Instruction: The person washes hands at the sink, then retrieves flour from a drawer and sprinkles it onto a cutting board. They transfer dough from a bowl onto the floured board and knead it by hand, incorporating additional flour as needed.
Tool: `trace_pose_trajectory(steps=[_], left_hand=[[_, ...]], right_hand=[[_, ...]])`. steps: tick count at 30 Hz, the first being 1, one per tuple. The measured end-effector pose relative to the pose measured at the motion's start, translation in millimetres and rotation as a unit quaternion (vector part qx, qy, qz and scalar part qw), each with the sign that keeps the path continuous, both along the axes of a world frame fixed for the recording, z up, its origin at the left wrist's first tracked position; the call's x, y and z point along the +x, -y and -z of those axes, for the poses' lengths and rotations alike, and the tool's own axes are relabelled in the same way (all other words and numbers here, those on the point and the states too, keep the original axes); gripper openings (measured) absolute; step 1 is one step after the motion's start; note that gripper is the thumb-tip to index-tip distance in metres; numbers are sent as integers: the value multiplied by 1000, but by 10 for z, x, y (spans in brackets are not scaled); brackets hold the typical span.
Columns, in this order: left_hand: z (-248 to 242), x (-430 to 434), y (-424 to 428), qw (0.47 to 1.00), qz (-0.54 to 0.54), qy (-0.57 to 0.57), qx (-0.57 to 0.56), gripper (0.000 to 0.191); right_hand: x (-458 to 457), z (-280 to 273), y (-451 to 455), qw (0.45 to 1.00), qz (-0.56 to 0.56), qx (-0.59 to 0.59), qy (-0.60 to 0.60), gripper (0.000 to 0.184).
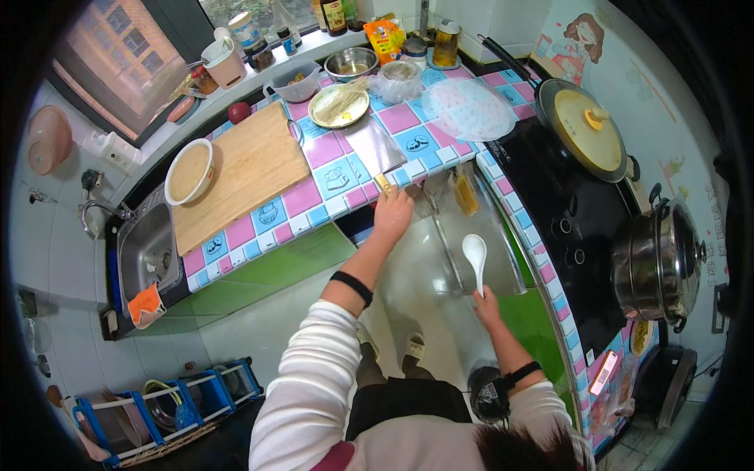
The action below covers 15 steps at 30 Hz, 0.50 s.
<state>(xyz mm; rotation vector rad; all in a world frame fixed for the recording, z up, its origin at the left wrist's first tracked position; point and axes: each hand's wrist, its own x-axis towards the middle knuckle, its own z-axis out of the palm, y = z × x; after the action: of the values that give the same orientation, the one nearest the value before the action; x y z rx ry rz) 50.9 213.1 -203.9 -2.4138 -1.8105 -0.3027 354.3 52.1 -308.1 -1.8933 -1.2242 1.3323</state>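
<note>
My left hand (393, 212) is at the counter's front edge, its fingers closed around the wooden handle (383, 181) of a cleaver. The cleaver's broad metal blade (374, 144) lies flat on the checked countertop. In my right hand (486, 307) is a white soup spoon (475, 254), gripped by the end of its handle with the bowl pointing away from me. The spoon is above a pulled-out drawer (500, 268) below the hob. A yellowish object (466, 195) rests at the drawer's far end; its kind is unclear.
A wooden cutting board (250, 171) bears a white bowl of light-brown contents (189, 171) beside the sink (150, 241). Behind the cleaver stands a plate of dry noodles (339, 106). On the hob (565, 235) are a lidded wok (583, 126) and a steamer pot (657, 259).
</note>
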Motion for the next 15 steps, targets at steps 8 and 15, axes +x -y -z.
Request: trace_pose_trajectory(steps=[8, 15], left_hand=[[146, -976, 362, 998, 3, 46, 53, 15], [509, -745, 693, 963, 126, 183, 154, 24]], right_hand=[[184, -5, -305, 997, -77, -28, 9, 18], [-467, 546, -833, 982, -165, 58, 76, 23]])
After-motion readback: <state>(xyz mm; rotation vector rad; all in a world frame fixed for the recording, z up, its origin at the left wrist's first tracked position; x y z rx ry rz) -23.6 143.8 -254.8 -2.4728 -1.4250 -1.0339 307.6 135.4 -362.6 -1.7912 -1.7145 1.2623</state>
